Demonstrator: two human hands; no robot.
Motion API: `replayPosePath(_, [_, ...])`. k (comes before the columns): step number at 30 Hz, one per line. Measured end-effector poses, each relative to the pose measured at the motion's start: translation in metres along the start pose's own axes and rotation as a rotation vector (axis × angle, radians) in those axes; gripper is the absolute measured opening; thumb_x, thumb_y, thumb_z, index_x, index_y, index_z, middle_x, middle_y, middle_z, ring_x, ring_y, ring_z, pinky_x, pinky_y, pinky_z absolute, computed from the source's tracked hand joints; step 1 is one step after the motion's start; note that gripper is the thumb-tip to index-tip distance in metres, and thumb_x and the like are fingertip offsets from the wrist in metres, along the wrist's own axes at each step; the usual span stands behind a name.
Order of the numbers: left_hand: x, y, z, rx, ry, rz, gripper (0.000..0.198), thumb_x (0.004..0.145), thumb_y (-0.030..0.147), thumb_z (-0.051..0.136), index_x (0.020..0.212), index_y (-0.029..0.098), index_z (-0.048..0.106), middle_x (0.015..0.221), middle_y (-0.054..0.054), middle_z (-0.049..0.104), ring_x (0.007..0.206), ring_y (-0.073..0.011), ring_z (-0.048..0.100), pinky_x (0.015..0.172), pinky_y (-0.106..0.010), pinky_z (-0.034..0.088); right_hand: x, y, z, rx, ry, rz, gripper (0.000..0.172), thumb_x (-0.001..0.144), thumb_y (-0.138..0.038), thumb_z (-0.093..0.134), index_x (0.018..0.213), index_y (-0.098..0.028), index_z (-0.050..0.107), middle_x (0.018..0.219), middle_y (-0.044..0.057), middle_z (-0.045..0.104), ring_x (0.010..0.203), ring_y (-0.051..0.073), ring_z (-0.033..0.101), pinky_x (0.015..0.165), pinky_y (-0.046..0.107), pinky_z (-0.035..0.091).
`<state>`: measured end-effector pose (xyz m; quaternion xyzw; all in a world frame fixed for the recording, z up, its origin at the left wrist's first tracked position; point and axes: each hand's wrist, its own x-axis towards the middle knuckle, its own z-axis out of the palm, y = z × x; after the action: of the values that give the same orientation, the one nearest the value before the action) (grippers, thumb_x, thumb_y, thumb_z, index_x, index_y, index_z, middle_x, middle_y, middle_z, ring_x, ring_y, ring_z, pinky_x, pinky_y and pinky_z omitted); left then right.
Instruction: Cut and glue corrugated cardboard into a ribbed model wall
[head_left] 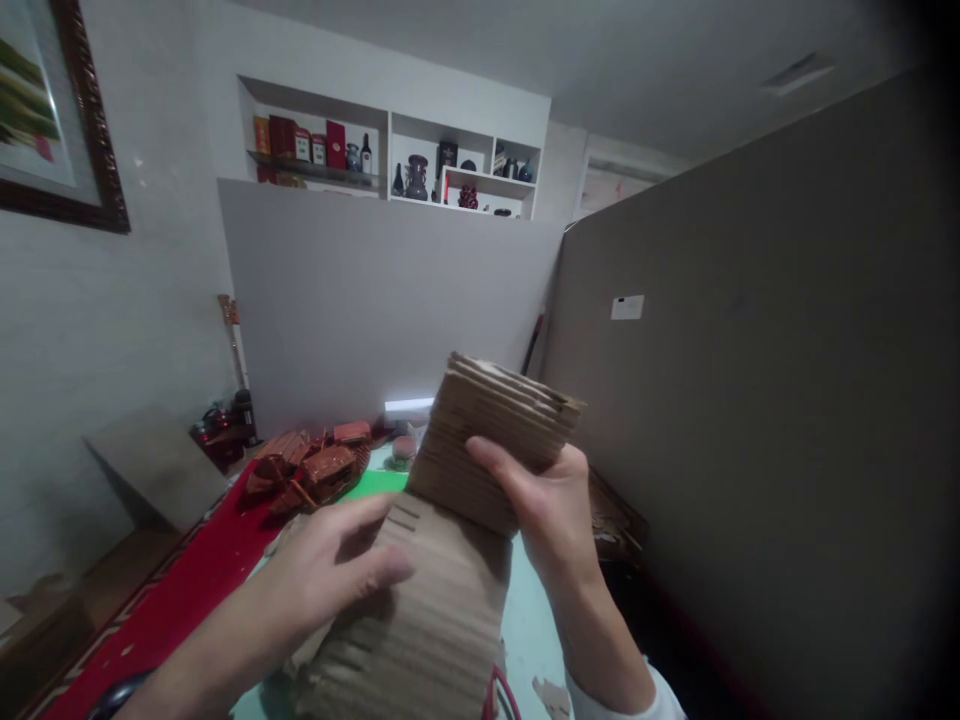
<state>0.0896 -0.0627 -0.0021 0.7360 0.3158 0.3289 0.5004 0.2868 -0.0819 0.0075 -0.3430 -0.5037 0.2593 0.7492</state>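
A brown corrugated cardboard piece (442, 590) rises in front of me, its upper part a thick block of several layers with ragged top edges. Short slits show near its left edge, close to a bend between the block and the lower sheet. My right hand (551, 500) is closed around the layered block, thumb across its front and fingers behind. At the left edge of the lower sheet is my left hand (345, 560), thumb lying on the front; its other fingers are partly hidden. Below, a red looped handle (504, 690) shows beside the cardboard.
A pale green mat (529, 610) and a red cloth (172, 610) cover the table. Reddish-brown model boats (322, 465) and a small round jar (403, 452) stand behind. Grey partitions (390, 300) enclose the back and right. Cardboard scraps (551, 697) lie at lower right.
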Motion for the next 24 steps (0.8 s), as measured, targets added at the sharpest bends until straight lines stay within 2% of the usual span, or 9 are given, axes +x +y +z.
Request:
replayPosePath(4, [0.000,-0.001,0.002,-0.118,-0.019,-0.125,0.034,0.079,0.041,0.073,0.106,0.020,0.078,0.097,-0.006,0.081,0.094,-0.0303,0.071,0.081,-0.034,0.052,-0.011,-0.005,0.012,0.007,-0.082,0.004,0.014,0.072,-0.025,0.084,0.085,-0.024,0.080,0.089,-0.001,0.080,0.085,0.020,0.075,0.080,0.031,0.060])
replayPosePath(7, [-0.004,0.001,0.008,-0.259,-0.004,-0.217,0.035,0.080,0.044,0.071,0.103,0.019,0.079,0.095,-0.008,0.080,0.093,-0.0298,0.071,0.078,-0.035,0.054,-0.011,-0.001,0.013,0.042,-0.102,0.039,0.013,0.077,-0.029,0.081,0.089,-0.025,0.079,0.093,-0.001,0.080,0.088,0.019,0.075,0.080,0.030,0.060])
replayPosePath(10, [-0.009,0.004,0.008,-0.203,0.062,-0.194,0.038,0.079,0.047,0.071,0.105,0.019,0.079,0.098,-0.010,0.080,0.099,-0.0337,0.069,0.075,-0.036,0.055,-0.008,0.004,0.011,0.086,-0.176,0.092,0.017,0.080,-0.035,0.079,0.092,-0.023,0.077,0.092,0.002,0.080,0.099,0.023,0.073,0.089,0.036,0.058])
replayPosePath(12, [-0.010,0.005,0.006,-0.167,0.111,-0.172,0.035,0.080,0.047,0.071,0.100,0.020,0.080,0.094,-0.008,0.081,0.095,-0.0323,0.070,0.073,-0.035,0.055,-0.008,0.006,0.012,0.101,-0.298,0.128,0.024,0.077,-0.035,0.080,0.097,-0.022,0.077,0.097,0.003,0.080,0.102,0.025,0.073,0.092,0.038,0.057])
replayPosePath(15, [-0.010,0.005,0.003,-0.179,0.140,-0.160,0.030,0.083,0.045,0.069,0.092,0.019,0.081,0.089,-0.006,0.081,0.087,-0.0284,0.071,0.075,-0.034,0.054,-0.011,0.007,0.016,0.076,-0.436,0.160,0.028,0.071,-0.028,0.083,0.099,-0.024,0.077,0.099,0.001,0.079,0.094,0.022,0.074,0.084,0.032,0.059])
replayPosePath(17, [-0.010,0.004,0.001,-0.178,0.137,-0.142,0.029,0.085,0.044,0.068,0.096,0.020,0.080,0.091,-0.005,0.081,0.090,-0.0277,0.071,0.079,-0.034,0.053,-0.014,0.008,0.020,0.046,-0.408,0.159,0.022,0.072,-0.025,0.082,0.093,-0.024,0.078,0.092,-0.001,0.079,0.086,0.019,0.074,0.076,0.028,0.059])
replayPosePath(20, [-0.011,0.001,0.002,-0.170,0.158,-0.110,0.028,0.088,0.043,0.066,0.103,0.024,0.079,0.095,-0.002,0.080,0.094,-0.0261,0.069,0.083,-0.033,0.052,-0.016,0.010,0.024,0.010,-0.278,0.130,0.009,0.072,-0.023,0.081,0.080,-0.024,0.078,0.083,-0.003,0.079,0.076,0.017,0.071,0.070,0.026,0.057])
replayPosePath(24, [-0.009,0.000,0.009,-0.161,0.176,-0.050,0.024,0.088,0.036,0.066,0.104,0.024,0.079,0.101,-0.002,0.079,0.101,-0.0274,0.067,0.091,-0.035,0.049,-0.011,0.016,0.022,-0.051,-0.126,0.102,0.008,0.066,-0.020,0.083,0.070,-0.023,0.076,0.075,-0.003,0.078,0.068,0.017,0.067,0.064,0.026,0.053])
